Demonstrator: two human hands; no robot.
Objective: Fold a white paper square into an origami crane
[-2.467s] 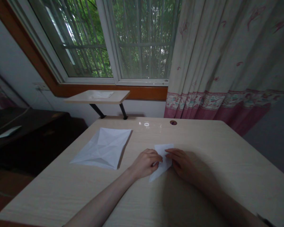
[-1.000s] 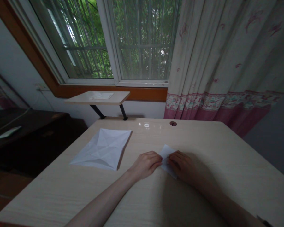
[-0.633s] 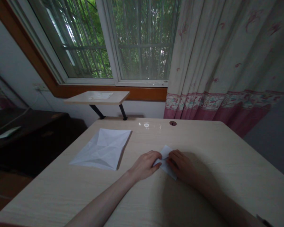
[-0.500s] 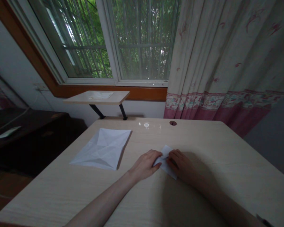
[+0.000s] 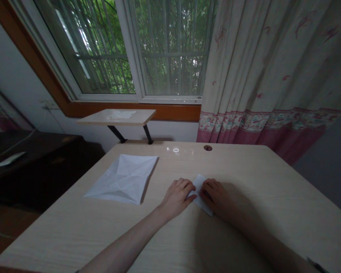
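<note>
The left hand [image 5: 177,195] and right hand [image 5: 218,196] are pressing the small folded paper [image 5: 200,181] onto the bench [image 5: 252,231] just right of the creased sheet [image 5: 125,178], fingers [image 5: 187,187] closed on it, holding its layers flat.

One left hand [image 5: 178,196], one right hand [image 5: 217,197], one folded paper [image 5: 199,182], one creased sheet [image 5: 124,177], one table [image 5: 244,235].

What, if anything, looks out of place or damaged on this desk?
Nothing is spilled or broken. The only oddity is the large white sheet on the desk: it is heavily creased and doesn't lie quite flat. The left hand and right hand rest on a small folded paper.
</note>
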